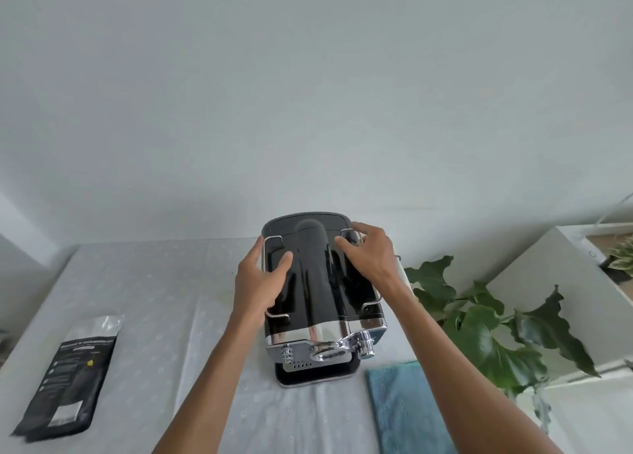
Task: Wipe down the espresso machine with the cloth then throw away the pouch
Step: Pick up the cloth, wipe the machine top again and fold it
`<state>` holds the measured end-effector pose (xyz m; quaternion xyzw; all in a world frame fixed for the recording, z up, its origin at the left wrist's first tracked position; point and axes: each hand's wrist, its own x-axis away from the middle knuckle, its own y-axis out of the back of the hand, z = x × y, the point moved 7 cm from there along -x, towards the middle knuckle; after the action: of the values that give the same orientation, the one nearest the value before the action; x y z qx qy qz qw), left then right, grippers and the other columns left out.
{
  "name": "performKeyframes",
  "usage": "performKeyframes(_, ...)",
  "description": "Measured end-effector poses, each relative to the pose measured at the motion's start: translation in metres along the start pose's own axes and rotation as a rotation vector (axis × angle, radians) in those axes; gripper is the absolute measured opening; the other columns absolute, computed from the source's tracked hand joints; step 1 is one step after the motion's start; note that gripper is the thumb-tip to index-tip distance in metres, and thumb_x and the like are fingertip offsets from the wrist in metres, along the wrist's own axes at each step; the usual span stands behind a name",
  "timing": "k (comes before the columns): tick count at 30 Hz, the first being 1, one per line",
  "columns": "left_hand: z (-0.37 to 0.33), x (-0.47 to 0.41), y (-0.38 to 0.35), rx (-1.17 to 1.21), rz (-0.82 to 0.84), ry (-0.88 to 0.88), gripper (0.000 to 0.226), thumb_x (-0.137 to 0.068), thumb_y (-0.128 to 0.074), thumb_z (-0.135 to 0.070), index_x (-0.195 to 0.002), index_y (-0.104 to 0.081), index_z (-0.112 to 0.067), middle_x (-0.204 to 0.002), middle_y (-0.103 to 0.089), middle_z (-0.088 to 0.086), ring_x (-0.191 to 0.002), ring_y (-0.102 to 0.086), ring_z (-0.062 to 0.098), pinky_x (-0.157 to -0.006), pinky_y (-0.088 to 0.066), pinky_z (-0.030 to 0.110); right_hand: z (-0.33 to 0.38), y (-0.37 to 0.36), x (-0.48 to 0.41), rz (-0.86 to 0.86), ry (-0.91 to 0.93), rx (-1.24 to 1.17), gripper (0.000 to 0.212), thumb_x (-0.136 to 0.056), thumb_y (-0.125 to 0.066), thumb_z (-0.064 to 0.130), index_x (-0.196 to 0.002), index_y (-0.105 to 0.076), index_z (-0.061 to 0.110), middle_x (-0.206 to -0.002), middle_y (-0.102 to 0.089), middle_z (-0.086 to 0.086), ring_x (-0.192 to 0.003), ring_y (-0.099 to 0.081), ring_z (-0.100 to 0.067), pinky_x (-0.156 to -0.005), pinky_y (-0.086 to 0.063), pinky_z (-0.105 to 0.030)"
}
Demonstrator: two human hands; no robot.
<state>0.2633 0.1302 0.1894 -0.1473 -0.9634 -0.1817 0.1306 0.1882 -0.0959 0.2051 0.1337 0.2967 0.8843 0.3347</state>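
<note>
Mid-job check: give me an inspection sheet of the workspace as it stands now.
Surface: table under a pale dotted cloth, creased near the middle.
Job's things: black and chrome espresso machine upright at centre; blue cloth lying flat, near right; black pouch lying flat, near left.
Clutter: nothing seen.
Hands: left hand and right hand rest on the machine's top, one on each side; neither holds the blue cloth.
Cables: nothing seen.
Surroundings: plain wall; leafy plant and white cabinet on the right.
</note>
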Motion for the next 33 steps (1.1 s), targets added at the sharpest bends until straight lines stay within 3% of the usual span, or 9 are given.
performKeyframes(2, -0.001, 0.004, -0.005, -0.022, -0.014, -0.009, 0.072, -0.089, -0.067, -0.041, -0.152, -0.033, -0.038, -0.148, -0.038, 0.023, -0.102, -0.066, 0.042, -0.041, -0.053, 0.035, -0.006, 0.003, 0.0, -0.006, 0.025, 0.003, 0.023, -0.084, -0.07, 0.034, -0.105, -0.073, 0.024, -0.079, -0.072, -0.013, -0.077, -0.066, -0.028, -0.049, -0.039, -0.006)
performKeyframes(4, -0.001, 0.004, -0.007, -0.016, -0.026, -0.013, 0.071, -0.089, -0.067, -0.042, -0.151, -0.033, -0.038, -0.145, -0.042, 0.024, -0.111, -0.065, 0.036, -0.064, -0.061, 0.034, -0.009, 0.004, -0.002, -0.009, 0.045, 0.009, 0.026, -0.087, -0.068, 0.033, -0.111, -0.072, 0.023, -0.087, -0.074, -0.018, -0.083, -0.068, -0.032, -0.052, -0.039, -0.009)
performKeyframes(7, -0.004, 0.005, -0.005, -0.14, -0.043, -0.058, 0.069, -0.092, -0.062, -0.042, -0.153, -0.03, -0.036, -0.112, -0.07, 0.018, -0.054, -0.063, 0.006, -0.058, -0.054, 0.028, -0.011, 0.003, -0.007, 0.01, 0.085, 0.049, 0.035, -0.093, -0.062, 0.037, -0.124, -0.069, 0.02, -0.066, -0.066, -0.006, -0.065, -0.063, -0.015, -0.052, -0.037, -0.009)
performKeyframes(10, -0.015, 0.015, -0.004, -0.597, -0.16, -0.255, 0.065, -0.096, -0.053, -0.047, -0.153, -0.033, -0.022, -0.116, -0.07, 0.017, -0.096, -0.068, 0.031, -0.079, -0.05, 0.038, -0.018, 0.016, -0.003, -0.006, 0.166, 0.096, 0.04, -0.101, -0.052, 0.042, -0.132, -0.062, 0.02, -0.078, -0.068, -0.006, -0.073, -0.063, -0.016, -0.068, -0.048, -0.023)
performKeyframes(12, -0.02, 0.03, -0.003, -0.794, -0.299, -0.39, 0.063, -0.099, -0.044, -0.049, -0.15, -0.036, -0.013, -0.1, -0.07, 0.022, -0.097, -0.063, 0.042, -0.071, -0.048, 0.042, -0.04, 0.033, 0.01, -0.06, 0.231, 0.164, 0.044, -0.102, -0.046, 0.045, -0.139, -0.054, 0.021, -0.103, -0.065, -0.008, -0.088, -0.061, -0.018, -0.077, -0.051, -0.034)
performKeyframes(16, -0.004, 0.068, 0.002, -0.809, -0.502, -0.6, 0.055, -0.104, -0.036, -0.043, -0.149, -0.036, -0.01, -0.106, -0.059, 0.023, -0.098, -0.054, 0.041, -0.081, -0.046, 0.049, -0.135, 0.051, 0.053, -0.074, 0.263, 0.316, 0.047, -0.102, -0.048, 0.04, -0.144, -0.046, 0.018, -0.114, -0.057, -0.015, -0.101, -0.058, -0.033, -0.078, -0.054, -0.047)
performKeyframes(19, 0.041, 0.111, -0.011, -0.681, -0.562, -0.581, 0.053, -0.105, -0.035, -0.035, -0.152, -0.029, -0.013, -0.122, -0.053, 0.02, -0.107, -0.051, 0.037, -0.091, -0.042, 0.046, -0.208, 0.044, 0.084, 0.057, 0.224, 0.484, 0.055, -0.102, -0.049, 0.04, -0.149, -0.04, 0.014, -0.12, -0.054, -0.019, -0.105, -0.054, -0.037, -0.08, -0.051, -0.049)
performKeyframes(25, 0.15, 0.185, -0.099, -0.802, -0.305, -0.435, 0.069, -0.102, -0.035, -0.041, -0.158, -0.008, -0.011, -0.158, -0.021, 0.024, -0.14, -0.034, 0.038, -0.113, -0.031, 0.046, -0.288, 0.024, 0.129, 0.227, 0.155, 0.609, 0.063, -0.1, -0.049, 0.045, -0.154, -0.031, 0.016, -0.137, -0.046, -0.02, -0.116, -0.053, -0.038, -0.094, -0.051, -0.053)
performKeyframes(33, 0.212, 0.164, -0.235, -0.934, 0.233, -0.553, 0.06, -0.103, -0.037, -0.033, -0.156, -0.022, -0.01, -0.158, -0.028, 0.02, -0.143, -0.035, 0.034, -0.116, -0.034, 0.042, -0.325, 0.004, 0.142, 0.329, 0.168, 0.653, 0.065, -0.102, -0.046, 0.042, -0.156, -0.026, 0.011, -0.156, -0.034, -0.02, -0.144, -0.034, -0.037, -0.118, -0.03, -0.047)
